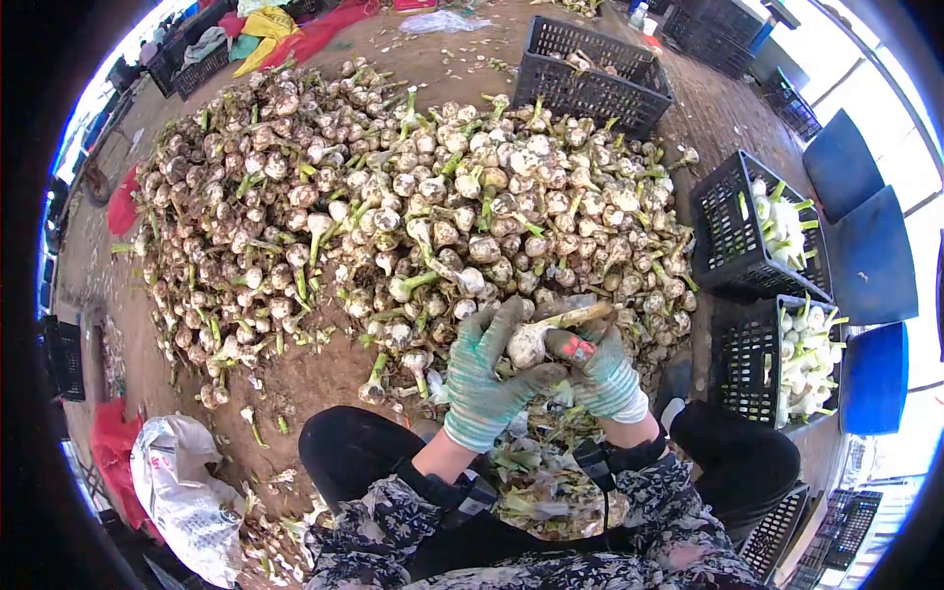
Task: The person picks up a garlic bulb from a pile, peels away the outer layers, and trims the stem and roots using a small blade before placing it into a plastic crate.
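Garlic bulb (528,346), held in front of the person's knees at the near edge of the garlic pile (511,197), lay tilted: its long axis ran from the rounded root end at lower left to the cut tip of its stem (580,315) at upper right, the stem rising only slightly. The left hand (487,372), in a striped glove, was clamped on the bulb, fingers along its far left side and thumb underneath. The right hand (598,372) had its thumb, marked by a red patch (577,348), beside the bulb just below the stem; its other fingers were largely hidden, so I could not tell whether they were closed on anything. The root face was covered by the left glove, loose scraps (546,472) between the legs were hard to make out singly, and the lower picture edge cut off the floral sleeves (369,531).
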{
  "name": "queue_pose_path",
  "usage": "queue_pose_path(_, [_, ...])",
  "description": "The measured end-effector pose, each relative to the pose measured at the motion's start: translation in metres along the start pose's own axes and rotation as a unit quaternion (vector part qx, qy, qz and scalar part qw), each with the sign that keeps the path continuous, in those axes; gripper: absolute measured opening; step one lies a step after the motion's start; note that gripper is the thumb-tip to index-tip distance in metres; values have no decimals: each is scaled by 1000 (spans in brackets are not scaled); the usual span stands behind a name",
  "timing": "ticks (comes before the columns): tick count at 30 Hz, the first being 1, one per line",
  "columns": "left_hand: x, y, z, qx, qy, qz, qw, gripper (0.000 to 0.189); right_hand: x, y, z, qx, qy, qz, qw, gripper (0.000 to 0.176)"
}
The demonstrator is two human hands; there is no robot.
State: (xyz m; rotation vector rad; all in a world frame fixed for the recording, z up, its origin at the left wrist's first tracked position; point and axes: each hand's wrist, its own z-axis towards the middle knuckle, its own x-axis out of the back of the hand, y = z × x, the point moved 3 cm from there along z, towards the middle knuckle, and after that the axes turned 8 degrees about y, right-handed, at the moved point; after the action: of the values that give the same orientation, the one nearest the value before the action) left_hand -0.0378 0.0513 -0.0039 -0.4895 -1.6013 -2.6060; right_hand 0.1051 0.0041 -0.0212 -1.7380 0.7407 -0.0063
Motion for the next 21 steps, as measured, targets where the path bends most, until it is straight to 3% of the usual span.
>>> queue_pose_path(2, [-6,-2,-3,14,-11,-25,1000,69,1,-15,-6,102,13,-207,973,28])
queue_pose_path(3, [-12,-10,-7,152,12,-173,973,67,2,-15,-7,101,14,-206,973,28])
queue_pose_path(4, [-17,-16,-13,285,34,-313,905,65,1,-18,-10,183,10,-283,941,26])
queue_pose_path(5, [-16,-18,-13,286,33,-312,905,65,0,-21,-12,262,5,-358,896,25])
queue_pose_path(6, [-16,-23,-13,351,20,-353,867,62,4,-12,-13,266,21,-313,911,23])
queue_pose_path(7, [-18,-26,-14,413,7,-392,822,60,4,-16,-14,266,20,-314,911,23])
queue_pose_path(9, [-21,-27,-14,455,-2,-388,801,54,12,-10,-16,-4,42,-225,974,28])
queue_pose_path(11, [-25,-28,-17,535,-20,-376,756,43,29,19,-8,27,47,-173,983,31])
queue_pose_path(13, [-38,-38,-23,505,9,-393,768,44,31,27,-6,35,54,-85,994,33])
queue_pose_path(14, [-40,-34,-22,431,17,-425,796,44,32,18,-10,74,77,-274,956,30])
queue_pose_path(15, [-41,-30,-22,354,24,-453,818,44,30,10,-14,73,80,-273,956,30])
queue_pose_path(16, [-37,-28,-23,228,-9,-215,950,47,24,-2,-18,154,56,-370,915,29])
queue_pose_path(17, [-27,-19,-15,228,-9,-214,950,47,18,-8,-20,232,28,-460,856,28])
queue_pose_path(18, [-20,-10,-11,333,-74,-337,878,47,22,-2,-22,232,50,-325,915,29])
queue_pose_path(19, [-16,-3,-12,426,-138,-448,774,47,23,-1,-26,72,75,-74,992,29])
queue_pose_path(20, [-16,-1,-12,420,-169,-513,729,48,31,-4,-23,74,29,-27,996,29])
queue_pose_path(21, [-16,-1,-12,420,-171,-513,728,48,40,-8,-21,78,-17,19,997,29])
